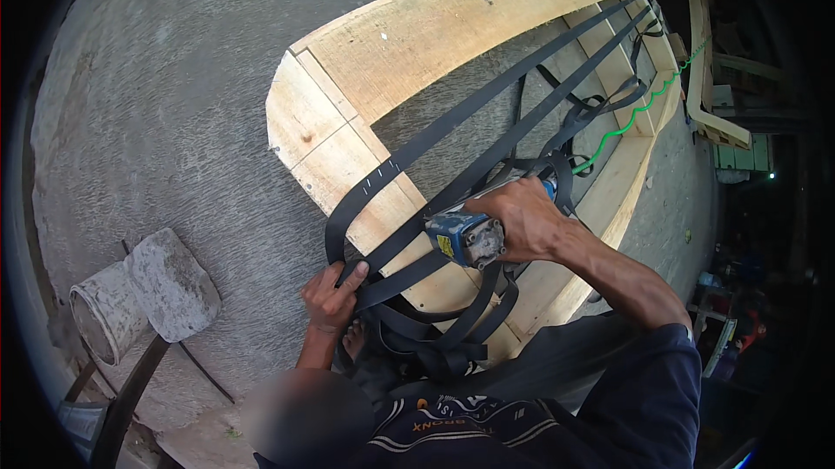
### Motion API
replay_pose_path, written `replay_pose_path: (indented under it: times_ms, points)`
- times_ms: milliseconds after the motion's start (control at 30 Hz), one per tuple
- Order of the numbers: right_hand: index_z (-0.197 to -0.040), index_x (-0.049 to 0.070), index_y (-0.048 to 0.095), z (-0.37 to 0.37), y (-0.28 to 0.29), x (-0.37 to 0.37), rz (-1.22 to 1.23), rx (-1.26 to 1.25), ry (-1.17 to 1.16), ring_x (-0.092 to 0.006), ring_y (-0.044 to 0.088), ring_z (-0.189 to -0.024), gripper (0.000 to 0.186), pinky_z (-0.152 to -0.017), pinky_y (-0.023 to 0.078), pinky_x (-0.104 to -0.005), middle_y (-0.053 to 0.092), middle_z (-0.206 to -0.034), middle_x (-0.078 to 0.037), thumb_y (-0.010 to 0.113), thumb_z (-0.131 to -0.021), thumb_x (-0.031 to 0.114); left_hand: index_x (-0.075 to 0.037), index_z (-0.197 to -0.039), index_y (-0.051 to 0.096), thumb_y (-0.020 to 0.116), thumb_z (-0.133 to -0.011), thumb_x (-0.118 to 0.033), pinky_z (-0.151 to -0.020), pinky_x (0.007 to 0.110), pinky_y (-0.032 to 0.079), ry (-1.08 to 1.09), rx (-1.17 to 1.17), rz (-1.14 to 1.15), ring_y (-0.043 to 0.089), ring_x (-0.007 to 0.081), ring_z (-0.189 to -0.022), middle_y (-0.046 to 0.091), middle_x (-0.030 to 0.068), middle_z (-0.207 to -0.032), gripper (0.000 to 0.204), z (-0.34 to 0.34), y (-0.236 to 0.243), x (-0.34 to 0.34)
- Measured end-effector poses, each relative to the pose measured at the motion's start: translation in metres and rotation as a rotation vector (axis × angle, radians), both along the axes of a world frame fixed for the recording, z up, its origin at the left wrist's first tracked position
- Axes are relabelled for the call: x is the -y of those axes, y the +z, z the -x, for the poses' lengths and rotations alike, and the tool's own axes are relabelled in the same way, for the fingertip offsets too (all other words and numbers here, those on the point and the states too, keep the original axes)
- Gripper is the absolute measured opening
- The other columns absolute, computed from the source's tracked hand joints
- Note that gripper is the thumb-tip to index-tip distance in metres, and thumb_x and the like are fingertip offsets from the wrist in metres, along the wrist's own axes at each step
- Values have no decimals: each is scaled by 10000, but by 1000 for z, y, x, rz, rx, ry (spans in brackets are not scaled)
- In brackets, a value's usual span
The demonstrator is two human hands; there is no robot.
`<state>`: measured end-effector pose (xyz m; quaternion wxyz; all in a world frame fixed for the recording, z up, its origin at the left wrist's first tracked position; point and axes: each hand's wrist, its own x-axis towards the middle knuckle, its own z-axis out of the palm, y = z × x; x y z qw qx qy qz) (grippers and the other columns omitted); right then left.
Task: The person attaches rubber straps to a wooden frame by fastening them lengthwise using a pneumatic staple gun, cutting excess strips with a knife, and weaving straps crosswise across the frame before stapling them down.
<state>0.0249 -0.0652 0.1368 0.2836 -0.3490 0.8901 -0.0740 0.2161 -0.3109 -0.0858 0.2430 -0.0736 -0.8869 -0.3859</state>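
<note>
A pale wooden frame lies at an angle, with long black webbing straps stretched along it and more looped loosely near me. My right hand grips a blue pneumatic stapler, which sits over a strap on the near crosspiece; its nose is hidden. A strap crossing that wood to the left of the stapler shows a row of several staples. My left hand is closed on black strap just past the crosspiece's edge, thumb on top, below and left of the stapler.
A green coiled hose runs from near the stapler to the upper right. On the concrete floor at lower left are a dirty white bucket and a flat grey slab. Wooden pieces and dim clutter stand at the right.
</note>
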Motion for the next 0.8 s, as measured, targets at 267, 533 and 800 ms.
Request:
replay_pose_path:
  times_ms: [267,533,800]
  points:
    - [-994,102,752,-11,3,18,-12,40,-4,-370,724,-848,333,-747,546,-487,747,-859,-148,805,-702,254,-325,-1259,744,696,-712,57,-524,348,507,1,4,-6,627,233,-615,650,69,-844,669,-4,0,3]
    - [-1053,104,747,-17,10,7,-19,-6,4,-352,727,-834,370,-727,543,-477,752,-873,-140,795,-711,239,-293,-1237,761,683,-692,67,-518,350,494,11,-25,-19,620,244,-603,659,84,-856,658,-3,-4,0]
    - [-1067,121,750,-55,88,-232,-276,-361,-256,-311,694,-954,443,-874,509,-445,732,-939,-95,803,-630,73,-124,-1171,779,683,-789,-25,-612,370,521,-178,315,-83,646,255,-721,634,121,-903,405,30,128,4]
